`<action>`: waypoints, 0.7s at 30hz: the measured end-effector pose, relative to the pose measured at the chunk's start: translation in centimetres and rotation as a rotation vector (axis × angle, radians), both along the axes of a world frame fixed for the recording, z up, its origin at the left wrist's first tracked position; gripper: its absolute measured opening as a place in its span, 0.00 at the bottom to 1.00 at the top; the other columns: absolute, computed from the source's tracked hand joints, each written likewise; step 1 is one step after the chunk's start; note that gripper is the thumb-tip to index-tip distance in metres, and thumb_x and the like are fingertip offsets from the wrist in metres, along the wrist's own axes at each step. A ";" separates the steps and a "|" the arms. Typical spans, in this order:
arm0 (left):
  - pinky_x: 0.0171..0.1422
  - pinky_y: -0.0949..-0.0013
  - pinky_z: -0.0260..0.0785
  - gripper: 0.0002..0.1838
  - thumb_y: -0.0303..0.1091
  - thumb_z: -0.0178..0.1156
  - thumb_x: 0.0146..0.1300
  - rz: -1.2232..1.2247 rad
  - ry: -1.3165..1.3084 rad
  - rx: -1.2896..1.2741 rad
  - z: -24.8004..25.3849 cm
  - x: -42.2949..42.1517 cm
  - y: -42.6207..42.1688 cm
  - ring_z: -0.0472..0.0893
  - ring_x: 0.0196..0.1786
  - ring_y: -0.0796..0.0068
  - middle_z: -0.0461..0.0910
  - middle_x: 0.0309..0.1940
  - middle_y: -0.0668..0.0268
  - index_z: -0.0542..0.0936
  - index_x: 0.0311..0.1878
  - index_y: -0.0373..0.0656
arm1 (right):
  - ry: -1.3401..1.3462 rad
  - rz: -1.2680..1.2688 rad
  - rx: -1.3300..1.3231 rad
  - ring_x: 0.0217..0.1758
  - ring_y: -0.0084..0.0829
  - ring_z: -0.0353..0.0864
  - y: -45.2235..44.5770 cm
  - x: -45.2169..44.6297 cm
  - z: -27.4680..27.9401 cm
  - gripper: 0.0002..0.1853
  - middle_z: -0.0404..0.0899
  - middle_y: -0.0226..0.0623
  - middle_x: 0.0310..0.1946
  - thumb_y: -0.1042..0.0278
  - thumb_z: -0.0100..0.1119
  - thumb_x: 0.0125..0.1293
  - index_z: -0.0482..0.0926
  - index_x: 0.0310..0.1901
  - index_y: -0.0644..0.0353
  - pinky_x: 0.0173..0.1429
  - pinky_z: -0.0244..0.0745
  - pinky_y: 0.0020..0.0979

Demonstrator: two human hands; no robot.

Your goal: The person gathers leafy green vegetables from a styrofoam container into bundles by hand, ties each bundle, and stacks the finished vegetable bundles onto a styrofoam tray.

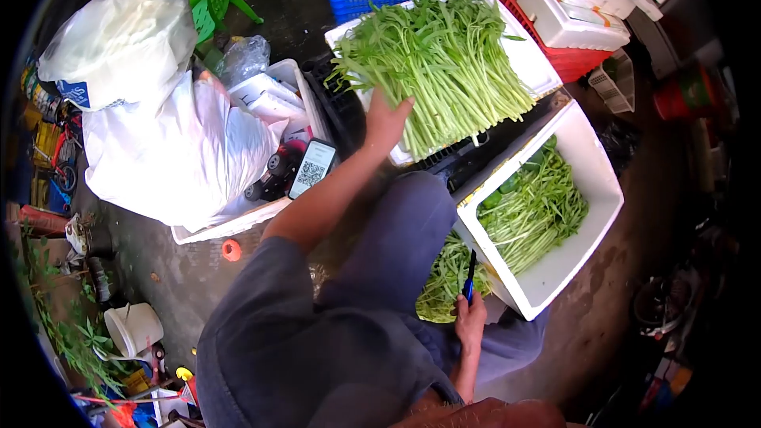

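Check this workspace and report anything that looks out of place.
A round orange-red object lies alone on the floor, near the white box; it looks dropped, though I cannot tell what it is. The greens on the upper tray look orderly.

Noted to your left: phone (312,166) displaying a QR code (311,173), bulging white bags (162,154), white bucket (135,331); ahead, a blue crate (354,3).

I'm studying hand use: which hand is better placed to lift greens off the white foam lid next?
Probably the left hand: it touches the side of the greens on the white foam lid, while the right hand is farther away, gripping a blue-handled knife.
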State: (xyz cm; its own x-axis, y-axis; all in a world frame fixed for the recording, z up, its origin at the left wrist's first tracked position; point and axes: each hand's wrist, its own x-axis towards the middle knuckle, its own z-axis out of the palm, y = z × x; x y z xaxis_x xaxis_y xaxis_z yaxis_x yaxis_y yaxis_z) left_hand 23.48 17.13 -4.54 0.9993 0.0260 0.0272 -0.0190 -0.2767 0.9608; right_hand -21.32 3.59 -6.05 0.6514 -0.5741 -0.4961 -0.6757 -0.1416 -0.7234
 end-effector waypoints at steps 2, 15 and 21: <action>0.71 0.59 0.66 0.53 0.57 0.71 0.60 0.060 0.060 0.017 -2.5 2.2 -1.6 0.75 0.68 0.44 0.73 0.65 0.35 0.59 0.74 0.25 | 0.018 0.051 -0.074 0.29 0.33 0.80 -0.3 -0.7 -1.2 0.14 0.77 0.43 0.25 0.64 0.58 0.72 0.77 0.49 0.67 0.37 0.74 0.39; 0.74 0.53 0.63 0.63 0.59 0.75 0.48 0.195 0.290 0.055 -5.1 6.6 -6.5 0.71 0.69 0.39 0.67 0.68 0.33 0.55 0.75 0.24 | -0.431 -0.299 -0.013 0.25 0.19 0.71 -6.6 10.9 2.2 0.09 0.74 0.28 0.24 0.66 0.60 0.74 0.72 0.38 0.59 0.32 0.69 0.25; 0.71 0.56 0.66 0.56 0.51 0.76 0.49 0.174 0.235 -0.052 -5.9 7.6 -6.8 0.75 0.66 0.44 0.73 0.64 0.37 0.59 0.72 0.26 | -0.433 -0.299 0.256 0.32 0.25 0.81 -11.1 25.9 2.0 0.20 0.80 0.34 0.36 0.64 0.60 0.73 0.75 0.61 0.66 0.37 0.77 0.26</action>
